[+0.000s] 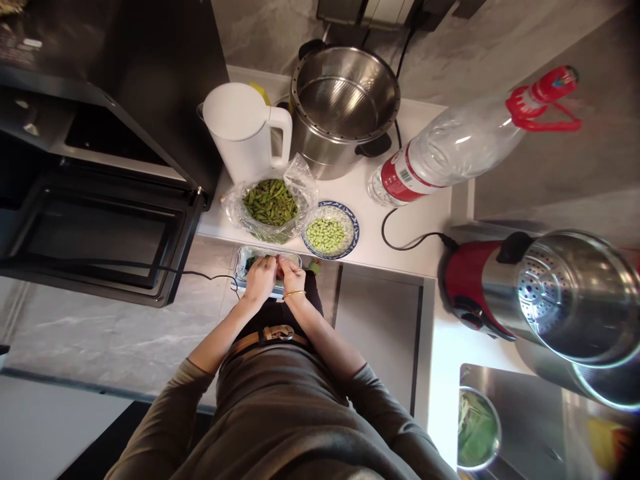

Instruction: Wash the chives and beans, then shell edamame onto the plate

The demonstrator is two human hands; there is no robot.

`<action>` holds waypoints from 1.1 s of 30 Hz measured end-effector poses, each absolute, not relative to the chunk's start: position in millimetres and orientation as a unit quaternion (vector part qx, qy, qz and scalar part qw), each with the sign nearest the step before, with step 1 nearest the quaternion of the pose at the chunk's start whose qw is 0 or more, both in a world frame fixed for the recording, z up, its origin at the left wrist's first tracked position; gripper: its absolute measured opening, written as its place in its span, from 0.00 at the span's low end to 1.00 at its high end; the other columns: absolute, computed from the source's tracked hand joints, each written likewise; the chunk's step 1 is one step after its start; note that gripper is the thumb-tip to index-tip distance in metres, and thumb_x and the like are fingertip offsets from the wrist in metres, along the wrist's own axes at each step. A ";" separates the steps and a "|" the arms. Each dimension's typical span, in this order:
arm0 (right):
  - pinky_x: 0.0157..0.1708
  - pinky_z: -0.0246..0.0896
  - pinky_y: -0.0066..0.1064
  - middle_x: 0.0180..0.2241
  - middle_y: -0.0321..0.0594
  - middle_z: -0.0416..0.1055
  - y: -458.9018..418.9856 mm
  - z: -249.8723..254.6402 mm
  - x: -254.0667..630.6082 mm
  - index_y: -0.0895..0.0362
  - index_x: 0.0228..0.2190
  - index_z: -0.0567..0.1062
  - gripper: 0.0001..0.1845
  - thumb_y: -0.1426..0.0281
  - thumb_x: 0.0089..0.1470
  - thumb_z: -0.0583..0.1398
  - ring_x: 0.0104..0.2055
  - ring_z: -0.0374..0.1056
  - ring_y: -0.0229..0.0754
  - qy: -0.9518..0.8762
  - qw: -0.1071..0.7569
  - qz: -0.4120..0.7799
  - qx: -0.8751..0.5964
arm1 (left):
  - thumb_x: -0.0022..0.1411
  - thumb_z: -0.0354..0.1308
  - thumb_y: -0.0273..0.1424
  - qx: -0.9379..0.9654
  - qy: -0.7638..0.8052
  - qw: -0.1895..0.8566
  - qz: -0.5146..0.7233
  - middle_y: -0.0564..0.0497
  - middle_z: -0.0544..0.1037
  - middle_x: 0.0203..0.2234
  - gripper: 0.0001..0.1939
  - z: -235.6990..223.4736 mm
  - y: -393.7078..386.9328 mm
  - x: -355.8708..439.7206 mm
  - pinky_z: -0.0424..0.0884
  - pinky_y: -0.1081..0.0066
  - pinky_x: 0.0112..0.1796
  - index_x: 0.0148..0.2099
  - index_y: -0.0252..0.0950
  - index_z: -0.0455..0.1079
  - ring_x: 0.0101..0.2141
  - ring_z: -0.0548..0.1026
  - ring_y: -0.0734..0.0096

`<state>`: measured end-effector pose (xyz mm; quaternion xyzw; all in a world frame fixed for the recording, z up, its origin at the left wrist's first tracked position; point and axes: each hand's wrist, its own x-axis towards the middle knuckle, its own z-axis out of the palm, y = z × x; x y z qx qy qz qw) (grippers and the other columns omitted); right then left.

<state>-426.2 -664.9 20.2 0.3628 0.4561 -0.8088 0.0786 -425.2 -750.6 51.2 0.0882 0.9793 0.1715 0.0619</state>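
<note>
My left hand (261, 279) and my right hand (293, 275) meet over a small bin (241, 259), fingers pinched together. Whatever lies between the fingertips is too small and hidden to name. Just beyond them, on the counter, a clear plastic bag (303, 179) stands open, full of green bean pods (271, 202). To its right, shelled green beans (325, 234) lie on a blue-and-white plate (354, 235) near the counter's front edge. A bracelet circles my right wrist.
Behind the bag stand a white jug (237, 130) and a steel pot (325, 147). A large plastic bottle (445, 153) and a red-and-steel appliance (475, 283) are to the right. An oven door (105, 233) hangs open at left; a black cord (195, 272) crosses nearby.
</note>
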 end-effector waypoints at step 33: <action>0.15 0.55 0.23 0.12 0.31 0.66 -635.2 19.8 -425.8 0.58 0.14 0.70 0.24 0.53 0.28 0.71 0.14 0.58 0.29 0.451 0.269 -0.786 0.326 | 0.69 0.40 0.33 0.157 0.964 0.116 0.179 0.45 0.78 0.33 0.16 50.3 -764.1 -417.4 0.67 0.70 0.36 0.41 0.35 0.69 0.34 0.76 0.66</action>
